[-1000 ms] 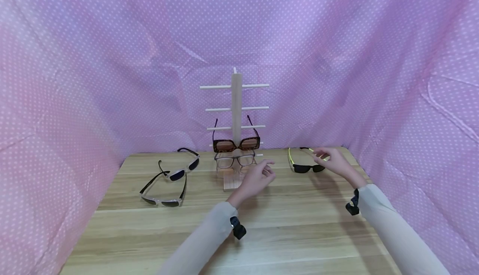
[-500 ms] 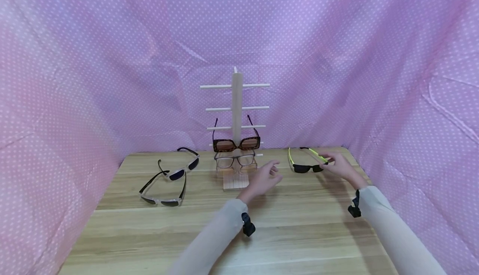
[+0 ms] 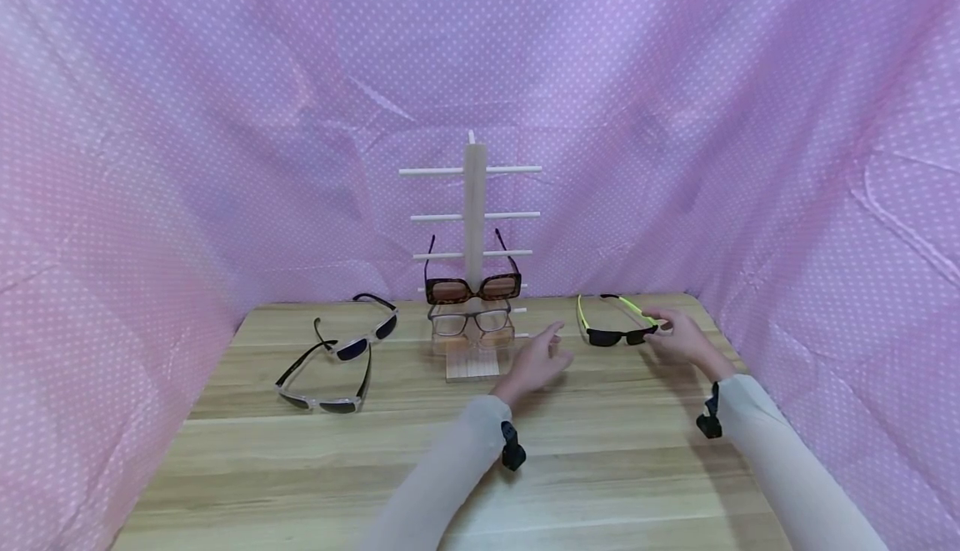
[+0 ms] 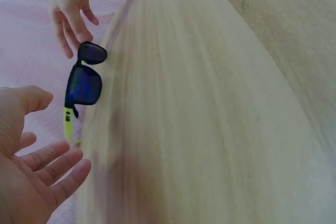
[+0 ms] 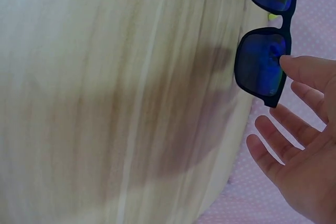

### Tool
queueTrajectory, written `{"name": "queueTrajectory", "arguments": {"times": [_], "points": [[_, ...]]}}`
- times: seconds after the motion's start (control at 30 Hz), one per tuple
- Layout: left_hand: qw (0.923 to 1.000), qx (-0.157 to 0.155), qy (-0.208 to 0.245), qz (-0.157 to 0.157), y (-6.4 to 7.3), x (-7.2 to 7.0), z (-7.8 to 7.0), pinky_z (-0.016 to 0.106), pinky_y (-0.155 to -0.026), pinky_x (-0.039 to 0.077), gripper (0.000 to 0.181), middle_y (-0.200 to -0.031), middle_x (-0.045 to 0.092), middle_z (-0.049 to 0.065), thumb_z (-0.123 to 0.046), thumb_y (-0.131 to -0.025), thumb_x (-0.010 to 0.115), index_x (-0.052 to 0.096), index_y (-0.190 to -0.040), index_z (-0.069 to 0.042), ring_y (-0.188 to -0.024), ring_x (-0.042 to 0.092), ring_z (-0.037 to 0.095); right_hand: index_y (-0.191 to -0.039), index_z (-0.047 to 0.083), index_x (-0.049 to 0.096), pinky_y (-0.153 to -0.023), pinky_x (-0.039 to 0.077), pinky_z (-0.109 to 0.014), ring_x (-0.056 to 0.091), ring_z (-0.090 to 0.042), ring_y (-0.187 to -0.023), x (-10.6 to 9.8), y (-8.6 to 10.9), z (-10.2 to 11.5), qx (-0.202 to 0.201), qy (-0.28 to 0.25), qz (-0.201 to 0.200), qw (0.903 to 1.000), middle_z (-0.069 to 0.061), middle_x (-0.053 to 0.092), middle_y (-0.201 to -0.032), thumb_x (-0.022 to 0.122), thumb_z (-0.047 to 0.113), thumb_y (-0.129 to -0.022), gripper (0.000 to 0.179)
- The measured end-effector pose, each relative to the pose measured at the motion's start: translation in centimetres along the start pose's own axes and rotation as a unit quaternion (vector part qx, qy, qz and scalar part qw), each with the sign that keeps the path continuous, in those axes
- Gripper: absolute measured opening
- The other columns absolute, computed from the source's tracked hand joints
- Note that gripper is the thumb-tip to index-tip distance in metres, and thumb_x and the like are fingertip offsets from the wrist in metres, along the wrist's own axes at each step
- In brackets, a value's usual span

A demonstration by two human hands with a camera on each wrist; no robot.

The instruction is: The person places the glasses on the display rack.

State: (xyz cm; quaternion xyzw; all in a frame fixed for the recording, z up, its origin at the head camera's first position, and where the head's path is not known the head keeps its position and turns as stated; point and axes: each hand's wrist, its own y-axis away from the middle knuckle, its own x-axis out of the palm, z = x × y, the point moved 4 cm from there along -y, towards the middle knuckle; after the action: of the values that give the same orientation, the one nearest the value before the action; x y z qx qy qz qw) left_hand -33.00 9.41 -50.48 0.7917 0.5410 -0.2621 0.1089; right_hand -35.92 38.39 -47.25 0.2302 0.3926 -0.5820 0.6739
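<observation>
Black-fronted sunglasses with yellow temples (image 3: 615, 338) rest on the right of the table, temples pointing back. My right hand (image 3: 678, 336) is at their right corner. In the right wrist view its thumb lies on the rim of the dark lens (image 5: 260, 66), with the fingers just behind the frame's edge. My left hand (image 3: 537, 363) hovers between the display stand (image 3: 474, 201) and these sunglasses, fingers loosely bent and holding nothing. The left wrist view shows it a short way from the near yellow temple (image 4: 68, 121).
Tortoiseshell sunglasses (image 3: 501, 288) and grey-framed glasses (image 3: 450, 325) hang on the stand, with a pale pair below them. Two clear-framed sunglasses with dark temples, one behind (image 3: 352, 349) and one in front (image 3: 337, 407), lie on the left. A pink dotted cloth (image 3: 300, 117) surrounds the table (image 3: 300, 484).
My left hand has moved right, away from the stand. My right hand has shifted slightly right and settled at the corner of the yellow-templed sunglasses, which stay in place.
</observation>
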Motion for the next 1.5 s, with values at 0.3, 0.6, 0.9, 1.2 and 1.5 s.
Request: {"name": "queueTrajectory", "arguments": {"times": [0.3, 0.6, 0.9, 1.2, 1.5], "points": [[0.9998, -0.007, 0.018, -0.003, -0.8, 1.3, 0.5, 0.045, -0.109, 0.048, 0.063, -0.144, 0.06, 0.017, -0.022, -0.099, 0.061, 0.039, -0.157, -0.013, -0.13, 0.06, 0.03, -0.134, -0.013, 0.054, -0.071, 0.054, -0.025, 0.066, -0.044, -0.097, 0.5, 0.0, -1.0, 0.02, -0.036, 0.006, 0.9991, -0.038, 0.055, -0.134, 0.071, -0.001, -0.089, 0.049], [0.9994, -0.019, 0.027, -0.008, -2.0, 1.9, 1.0, 0.044, -0.11, 0.048, 0.064, -0.144, 0.06, 0.017, -0.022, -0.099, 0.063, 0.038, -0.157, -0.013, -0.13, 0.06, 0.03, -0.137, -0.011, 0.053, -0.069, 0.055, -0.023, 0.065, -0.047, -0.105, 0.9, -0.3, -1.9, 0.039, -0.058, 0.017, 0.9974, -0.038, 0.058, -0.131, 0.068, 0.0, -0.093, 0.048], [0.9987, -0.034, 0.037, -0.007, -2.6, 2.1, 1.2, 0.045, -0.108, 0.049, 0.065, -0.143, 0.06, 0.016, -0.017, -0.097, 0.063, 0.039, -0.157, -0.013, -0.128, 0.061, 0.031, -0.122, -0.011, 0.065, -0.069, 0.054, -0.019, 0.069, -0.042, -0.098, 1.2, -0.3, -1.8, 0.019, -0.042, 0.017, 0.9988, -0.034, 0.067, -0.119, 0.067, -0.006, -0.09, 0.033], [0.9971, -0.049, 0.057, -0.011, -2.5, 2.1, 1.7, 0.044, -0.106, 0.051, 0.062, -0.139, 0.062, 0.014, -0.017, -0.098, 0.063, 0.041, -0.156, -0.014, -0.125, 0.062, 0.028, -0.104, -0.008, 0.074, -0.065, 0.051, -0.019, 0.065, -0.012, -0.082, 1.1, -0.1, -1.5, 0.016, -0.04, 0.004, 0.9991, -0.028, 0.073, -0.101, 0.069, -0.007, -0.089, 0.015], [0.9989, -0.021, 0.037, -0.021, -2.6, 2.0, 1.8, 0.034, -0.098, 0.054, 0.051, -0.126, 0.069, 0.012, -0.013, -0.099, 0.063, 0.051, -0.148, -0.009, -0.113, 0.067, 0.022, -0.106, -0.007, 0.074, -0.07, 0.051, -0.016, 0.066, -0.009, -0.084, 1.9, 0.0, -1.2, 0.024, -0.06, 0.016, 0.9978, -0.026, 0.074, -0.104, 0.071, -0.005, -0.089, 0.017]]}}
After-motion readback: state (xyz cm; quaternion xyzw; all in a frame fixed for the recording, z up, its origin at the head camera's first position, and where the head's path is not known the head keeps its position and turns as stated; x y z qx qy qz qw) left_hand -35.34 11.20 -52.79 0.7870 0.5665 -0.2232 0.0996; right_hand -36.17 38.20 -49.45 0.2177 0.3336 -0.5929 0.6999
